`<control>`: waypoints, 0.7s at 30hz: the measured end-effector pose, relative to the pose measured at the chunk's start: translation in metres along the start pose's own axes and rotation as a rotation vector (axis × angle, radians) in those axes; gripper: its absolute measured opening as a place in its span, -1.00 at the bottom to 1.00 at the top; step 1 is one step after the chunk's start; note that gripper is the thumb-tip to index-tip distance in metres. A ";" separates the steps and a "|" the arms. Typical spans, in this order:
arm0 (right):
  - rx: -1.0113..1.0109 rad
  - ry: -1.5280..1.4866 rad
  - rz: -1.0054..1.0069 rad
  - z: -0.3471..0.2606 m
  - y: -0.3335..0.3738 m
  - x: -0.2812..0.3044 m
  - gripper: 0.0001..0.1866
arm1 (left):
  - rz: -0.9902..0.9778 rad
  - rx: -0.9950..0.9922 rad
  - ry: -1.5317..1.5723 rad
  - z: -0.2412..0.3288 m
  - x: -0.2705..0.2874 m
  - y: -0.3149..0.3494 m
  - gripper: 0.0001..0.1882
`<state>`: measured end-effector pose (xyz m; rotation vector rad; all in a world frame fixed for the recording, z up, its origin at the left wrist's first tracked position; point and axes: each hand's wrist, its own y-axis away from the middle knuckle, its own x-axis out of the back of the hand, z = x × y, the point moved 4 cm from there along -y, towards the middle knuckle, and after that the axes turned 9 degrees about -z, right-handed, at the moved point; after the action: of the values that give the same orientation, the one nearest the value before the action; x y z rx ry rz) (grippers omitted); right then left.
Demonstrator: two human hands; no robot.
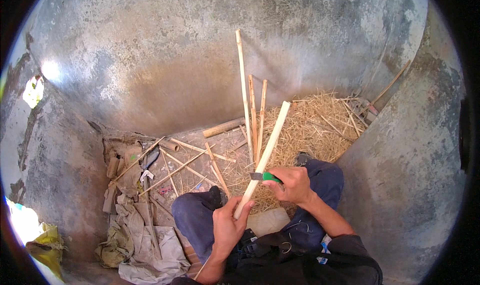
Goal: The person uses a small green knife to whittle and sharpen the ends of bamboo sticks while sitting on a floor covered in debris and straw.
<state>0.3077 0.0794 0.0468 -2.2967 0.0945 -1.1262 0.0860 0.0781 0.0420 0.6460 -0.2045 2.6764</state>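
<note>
Left hand point(229, 225) clamped on strip point(273, 141), right hand point(294, 186) on knife point(267, 176) (open room between strip, wall point(180, 60)).

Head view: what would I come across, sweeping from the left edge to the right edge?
Yellow material at lower left → crumpled grey sheet → left hand → green-handled knife → right hand → thin stick leaning at far right.

one knife point(271, 178), one strip point(270, 143) (two hands point(229, 224) point(293, 186))
</note>
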 end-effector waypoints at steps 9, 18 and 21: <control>-0.534 0.155 0.244 0.139 0.002 0.064 -0.58 | -0.194 0.100 -0.073 -0.017 0.005 0.040 -0.76; -0.599 -0.037 0.159 0.131 0.007 0.082 -0.57 | -0.159 0.105 -0.113 -0.026 0.022 0.032 -0.77; -0.522 -0.415 0.138 0.101 0.001 0.057 -0.62 | -0.150 0.060 -0.099 -0.023 0.017 0.022 -0.77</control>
<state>0.4197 0.1086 0.0378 -2.8823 0.4202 -0.5778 0.0542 0.0687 0.0288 0.7816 -0.0984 2.5177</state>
